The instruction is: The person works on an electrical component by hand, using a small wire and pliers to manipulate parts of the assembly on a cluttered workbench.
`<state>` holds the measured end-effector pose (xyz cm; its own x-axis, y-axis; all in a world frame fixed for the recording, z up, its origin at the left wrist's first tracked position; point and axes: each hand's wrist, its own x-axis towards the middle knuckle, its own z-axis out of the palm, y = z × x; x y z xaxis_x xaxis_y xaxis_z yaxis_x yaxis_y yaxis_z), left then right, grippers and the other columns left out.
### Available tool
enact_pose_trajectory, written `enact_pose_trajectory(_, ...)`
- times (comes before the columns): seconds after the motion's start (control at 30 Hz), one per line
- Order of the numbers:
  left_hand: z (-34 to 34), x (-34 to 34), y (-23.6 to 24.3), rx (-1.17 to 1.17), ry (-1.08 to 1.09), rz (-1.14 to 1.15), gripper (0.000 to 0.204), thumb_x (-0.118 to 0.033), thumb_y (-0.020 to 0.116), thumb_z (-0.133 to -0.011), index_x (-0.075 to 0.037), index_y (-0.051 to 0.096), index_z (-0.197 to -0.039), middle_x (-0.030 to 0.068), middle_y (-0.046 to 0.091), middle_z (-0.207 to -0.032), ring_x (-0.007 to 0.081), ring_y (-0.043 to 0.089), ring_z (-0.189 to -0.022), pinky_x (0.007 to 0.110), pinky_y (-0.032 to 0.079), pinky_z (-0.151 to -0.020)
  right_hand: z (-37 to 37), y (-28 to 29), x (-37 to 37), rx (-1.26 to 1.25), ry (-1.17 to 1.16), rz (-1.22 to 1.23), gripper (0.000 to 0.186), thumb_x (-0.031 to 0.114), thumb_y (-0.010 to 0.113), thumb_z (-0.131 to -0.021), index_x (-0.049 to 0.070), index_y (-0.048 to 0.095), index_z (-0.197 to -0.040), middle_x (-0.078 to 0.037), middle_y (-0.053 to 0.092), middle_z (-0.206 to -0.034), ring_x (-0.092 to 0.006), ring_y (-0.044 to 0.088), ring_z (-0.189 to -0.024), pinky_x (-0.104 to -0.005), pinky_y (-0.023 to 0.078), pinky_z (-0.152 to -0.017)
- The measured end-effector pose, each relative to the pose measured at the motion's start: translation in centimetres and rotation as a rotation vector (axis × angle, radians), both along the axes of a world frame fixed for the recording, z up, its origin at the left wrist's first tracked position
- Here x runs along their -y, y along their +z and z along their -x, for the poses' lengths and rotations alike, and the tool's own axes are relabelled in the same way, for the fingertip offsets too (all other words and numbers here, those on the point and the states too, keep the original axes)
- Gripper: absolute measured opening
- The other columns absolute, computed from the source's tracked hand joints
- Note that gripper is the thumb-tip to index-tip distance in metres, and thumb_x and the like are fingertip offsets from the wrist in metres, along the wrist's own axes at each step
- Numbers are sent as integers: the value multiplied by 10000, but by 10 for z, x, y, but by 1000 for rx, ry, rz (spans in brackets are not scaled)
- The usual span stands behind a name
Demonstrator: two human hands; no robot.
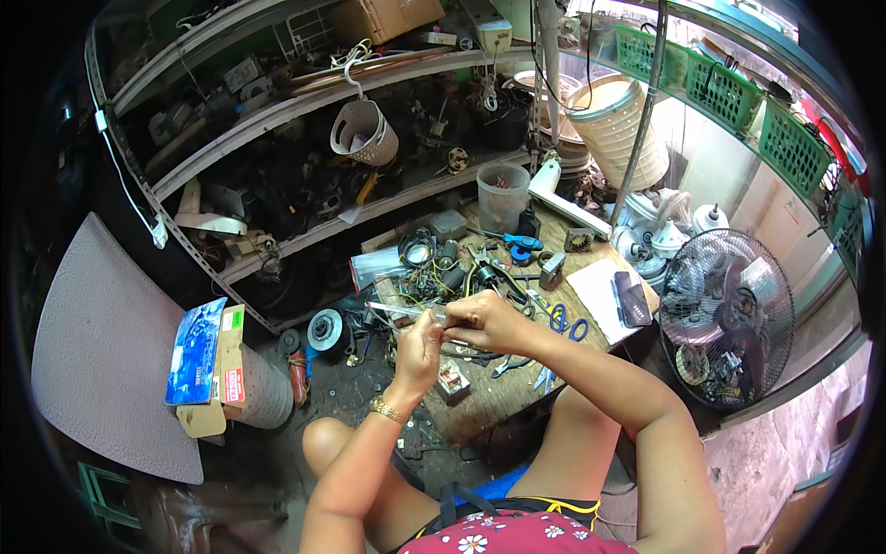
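My left hand, with a gold-coloured bracelet at the wrist, is closed in a pinch above the wooden worktop. Fingertips nearly meeting it, my right hand is also pinched. A thin pale strip shows just left of the fingers; whether it is held I cannot tell. What lies between the fingertips is too small to make out. Below the hands sits a small metal block-like part. Beyond them are tangled wires. Blue-handled scissors lie right of my right hand.
A clear plastic bucket, a blue-handled screwdriver and a phone are on the worktop. A caged fan stands at right, a cardboard box on a bucket at left. Cluttered shelves rise behind; a small basket hangs there.
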<state>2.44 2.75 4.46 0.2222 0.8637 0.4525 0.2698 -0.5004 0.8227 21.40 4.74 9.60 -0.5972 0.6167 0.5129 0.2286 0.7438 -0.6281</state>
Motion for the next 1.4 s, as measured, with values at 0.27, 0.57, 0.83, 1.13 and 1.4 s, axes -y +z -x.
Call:
enact_pose_trajectory(0.27,14,-55,-9,128,-236,238,711,-651,344,-1013,7,491,-1240,214,604,-1189,327,583,-1212,396,453,-1025,-20,0,-52,-99,-184,-36,113,109,761,-843,24,688,-828,-92,690,-737,-162,673,-685,-313,501,-614)
enact_pose_trajectory(0.57,40,-21,-74,-797,-155,470,1189,-524,894,-624,32,307,-1495,259,428,-1491,391,375,-1423,554,306,-1136,-135,16,-262,228,-1188,-490,249,337,775,-810,134,697,-931,-62,701,-909,-303,675,-894,-422,536,-748)
enact_pose_trajectory(0.83,27,16,-119,-686,42,387,926,-329,920,-597,-26,432,-1323,213,581,-1265,380,518,-1251,538,375,-1047,-55,-78,-198,75,-517,-149,185,173,789,-765,65,733,-904,-128,701,-923,-304,673,-920,-403,518,-856)
enact_pose_trajectory(1.13,24,3,-81,-233,-58,406,917,-333,816,-657,1,318,-1351,234,499,-1271,369,545,-1193,431,428,-1038,-1,-87,-31,209,57,151,159,203,768,-792,66,736,-866,-104,676,-845,-290,656,-869,-414,494,-801)
enact_pose_trajectory(1.4,36,10,-75,-114,-94,268,907,-318,805,-669,11,319,-1361,250,511,-1293,405,542,-1223,452,423,-1053,15,-60,-25,299,70,124,136,169,716,-821,39,676,-833,-100,633,-827,-289,588,-859,-419,476,-775)
